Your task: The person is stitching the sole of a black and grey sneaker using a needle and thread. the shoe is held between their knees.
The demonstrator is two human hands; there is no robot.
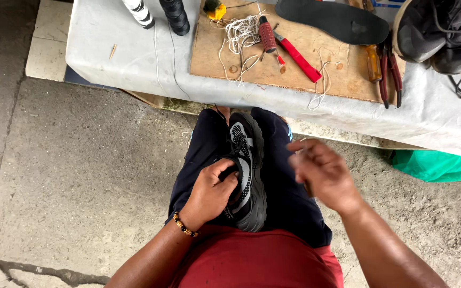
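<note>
— What is the shoe (247,165) like?

— A black sneaker with a grey, dotted upper panel and a thick black sole. It stands on edge between the knees, clamped by dark trousers, toe pointing toward the table.

— And how is it held?

— The left hand (212,194) grips its side near the opening. The right hand (321,173) hovers just beside it, blurred, not touching.

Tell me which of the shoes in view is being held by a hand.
The black shoe with the white side panel, clamped between the knees. The left hand grips it; the other dark shoes sit untouched on the table.
</note>
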